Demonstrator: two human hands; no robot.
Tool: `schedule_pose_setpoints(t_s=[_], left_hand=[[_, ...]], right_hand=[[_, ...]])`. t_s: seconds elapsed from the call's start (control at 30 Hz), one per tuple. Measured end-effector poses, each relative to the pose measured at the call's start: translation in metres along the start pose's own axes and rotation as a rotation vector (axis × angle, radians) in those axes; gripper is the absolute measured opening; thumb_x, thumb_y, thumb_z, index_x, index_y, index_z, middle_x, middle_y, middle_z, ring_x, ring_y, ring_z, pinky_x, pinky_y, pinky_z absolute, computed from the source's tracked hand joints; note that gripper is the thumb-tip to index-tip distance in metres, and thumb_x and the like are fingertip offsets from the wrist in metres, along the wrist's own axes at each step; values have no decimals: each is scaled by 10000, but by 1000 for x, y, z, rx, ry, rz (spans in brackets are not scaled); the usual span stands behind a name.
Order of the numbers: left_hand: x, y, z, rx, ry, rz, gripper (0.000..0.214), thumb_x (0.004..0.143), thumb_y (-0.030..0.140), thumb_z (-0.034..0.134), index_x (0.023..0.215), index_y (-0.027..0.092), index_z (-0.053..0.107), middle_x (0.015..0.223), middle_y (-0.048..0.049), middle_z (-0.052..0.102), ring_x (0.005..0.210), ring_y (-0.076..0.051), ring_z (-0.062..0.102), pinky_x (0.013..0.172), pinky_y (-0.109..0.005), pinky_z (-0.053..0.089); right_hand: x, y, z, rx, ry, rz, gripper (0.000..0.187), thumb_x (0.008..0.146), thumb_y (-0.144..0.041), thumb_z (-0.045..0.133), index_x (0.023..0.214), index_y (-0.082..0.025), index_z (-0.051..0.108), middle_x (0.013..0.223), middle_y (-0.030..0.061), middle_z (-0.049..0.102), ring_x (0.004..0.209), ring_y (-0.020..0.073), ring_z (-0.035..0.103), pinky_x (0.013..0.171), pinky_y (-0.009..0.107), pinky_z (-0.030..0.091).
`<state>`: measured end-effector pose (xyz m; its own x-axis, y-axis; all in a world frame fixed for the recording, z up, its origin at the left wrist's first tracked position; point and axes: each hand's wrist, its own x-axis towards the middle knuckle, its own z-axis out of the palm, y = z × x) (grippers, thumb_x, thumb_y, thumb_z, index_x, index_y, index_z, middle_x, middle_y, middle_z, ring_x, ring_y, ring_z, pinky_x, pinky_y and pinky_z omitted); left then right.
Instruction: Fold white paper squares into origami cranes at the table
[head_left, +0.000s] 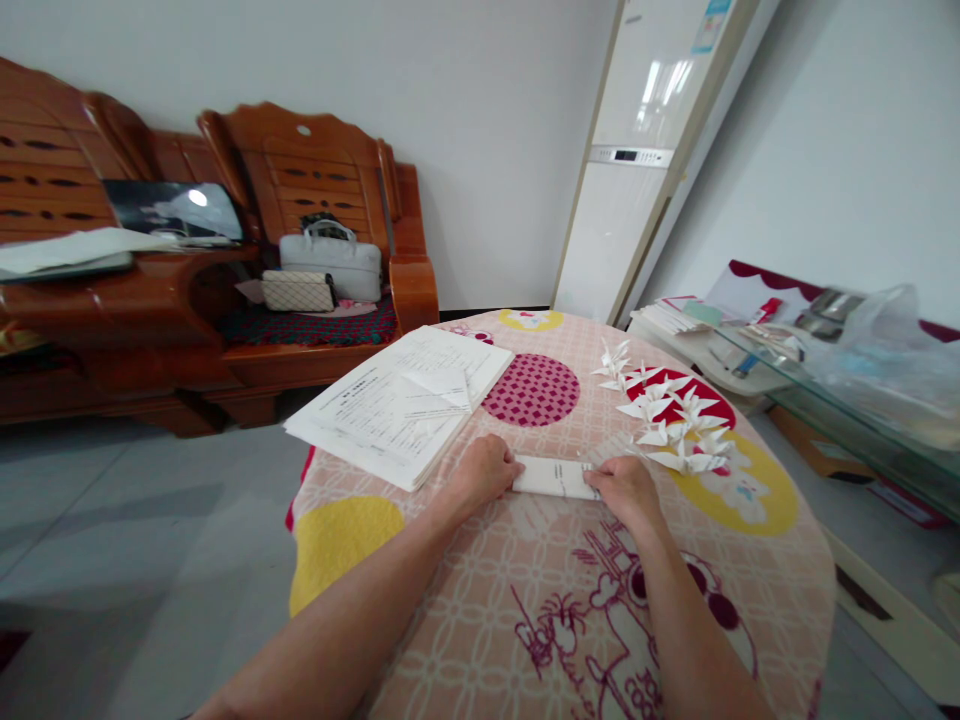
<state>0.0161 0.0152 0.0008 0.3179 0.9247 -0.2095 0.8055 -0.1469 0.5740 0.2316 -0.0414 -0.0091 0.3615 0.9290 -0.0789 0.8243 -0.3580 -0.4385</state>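
A folded strip of printed white paper (553,477) lies flat on the patterned tablecloth (465,620). My left hand (486,470) is closed on its left end, the fingers curled at the edge. At the right end, my right hand (624,488) pinches the paper between thumb and fingers. Left of the strip rests a stack of printed sheets (360,410), with a loose folded piece of paper (439,390) on top. Several white paper cranes (679,420) stand grouped to the right, beyond my right hand.
A glass shelf (840,410) with a plastic bag (885,350) and papers stands beside the table on the right. A tall white air conditioner (622,200) is at the back. Wooden chairs (300,180) with a grey bag (352,265) and a laptop (180,210) line the left.
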Motion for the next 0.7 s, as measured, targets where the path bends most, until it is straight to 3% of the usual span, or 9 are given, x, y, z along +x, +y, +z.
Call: schedule_pose_setpoints(t_s=[0.47,0.7], left_hand=[[4,-3,3,-33,2,9,250,783,278,541,660,128,698,519,-52,621,511,-135,590,520,-213,424],[4,-4,3,-28,18,17,245,780,271,548,614,141,673,539,-53,627,570,-146,607,590,-227,438]], right_hand=[[-1,-1,1,-7,6,-5,259,779,-327,623,590,-172,711,536,41,643,525,148,551,498,246,308],[-1,-1,0,1,-1,-14,263,776,-322,614,579,-171,701,524,40,622,532,153,545,512,257,307]])
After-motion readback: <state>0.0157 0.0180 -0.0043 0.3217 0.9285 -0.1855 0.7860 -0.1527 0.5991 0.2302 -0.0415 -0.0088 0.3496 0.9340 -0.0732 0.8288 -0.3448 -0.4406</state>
